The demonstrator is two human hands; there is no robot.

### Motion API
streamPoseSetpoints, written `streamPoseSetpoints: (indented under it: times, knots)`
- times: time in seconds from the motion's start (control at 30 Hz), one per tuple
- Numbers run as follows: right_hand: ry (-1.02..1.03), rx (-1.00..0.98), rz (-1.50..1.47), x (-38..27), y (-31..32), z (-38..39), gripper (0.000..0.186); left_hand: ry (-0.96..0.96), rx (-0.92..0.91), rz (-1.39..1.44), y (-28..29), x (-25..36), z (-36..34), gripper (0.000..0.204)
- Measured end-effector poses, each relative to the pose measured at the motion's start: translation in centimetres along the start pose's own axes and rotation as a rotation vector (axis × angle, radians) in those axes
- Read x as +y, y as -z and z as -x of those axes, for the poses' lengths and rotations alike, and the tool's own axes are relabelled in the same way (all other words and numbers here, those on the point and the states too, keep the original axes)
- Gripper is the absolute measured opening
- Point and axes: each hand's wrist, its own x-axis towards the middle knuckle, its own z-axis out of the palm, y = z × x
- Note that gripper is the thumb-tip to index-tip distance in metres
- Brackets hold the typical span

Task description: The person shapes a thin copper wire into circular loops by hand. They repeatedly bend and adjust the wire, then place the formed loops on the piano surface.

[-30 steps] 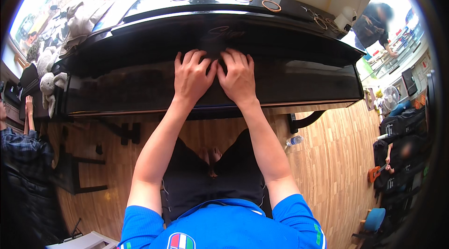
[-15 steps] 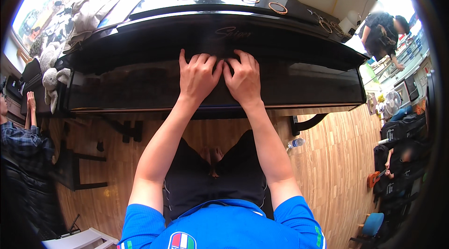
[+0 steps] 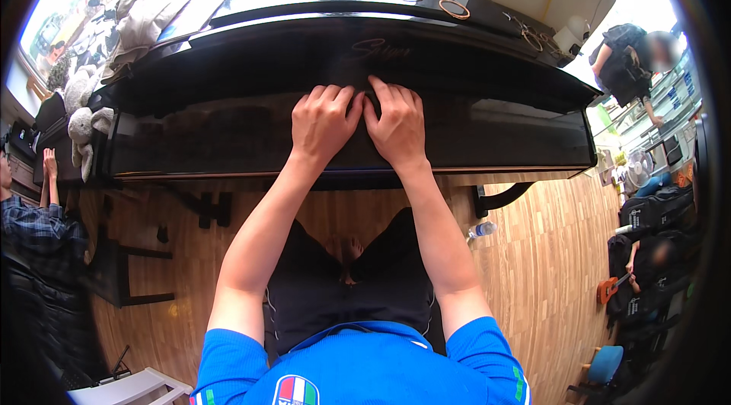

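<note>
I see my left hand (image 3: 323,125) and right hand (image 3: 396,127) side by side, palms down on the closed black piano lid (image 3: 228,138) ahead, fingers together, tips curled over its far edge.

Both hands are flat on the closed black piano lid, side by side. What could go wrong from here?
1. The left hand and right hand press on the glossy keyboard lid; palms may slip on it, or fingers curled near its back edge could get pinched if it lifts.
2. Rings lying loose on the piano top might slide if the piano is jolted.
3. The plastic bottle on the floor could be kicked.
</note>
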Motion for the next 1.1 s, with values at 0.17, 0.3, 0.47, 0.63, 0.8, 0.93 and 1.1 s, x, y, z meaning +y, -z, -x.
streamPoseSetpoints:
  times: [0.17,0.3,0.47,0.63,0.8,0.93,1.1]
  knots:
    - [0.049,0.003,0.088,0.0,0.2,0.1,0.025,-0.065,0.063,-0.166,0.3,0.2,-0.2,0.018]
    - [-0.009,0.013,0.009,-0.2,0.0,0.0,0.025,-0.060,0.099,-0.158,0.7,0.4,-0.4,0.016]
    - [0.016,0.032,0.024,0.2,-0.1,0.1,0.024,-0.194,0.186,-0.221,1.0,0.3,-0.6,0.016]
    - [0.127,0.096,0.114,0.2,0.0,-0.1,0.027,-0.109,0.129,-0.112,0.3,0.0,-0.3,0.016]
    - [0.011,0.038,0.010,0.2,-0.2,0.1,0.025,-0.105,0.115,-0.109,0.0,-0.1,-0.3,0.017]
    - [0.017,0.085,-0.001,0.3,-0.5,0.0,0.022,-0.109,0.097,-0.141,0.2,-0.1,-0.3,0.018]
    - [-0.017,0.013,0.020,0.2,-0.1,0.1,0.023,-0.153,0.158,-0.222,1.1,0.6,-0.7,0.018]
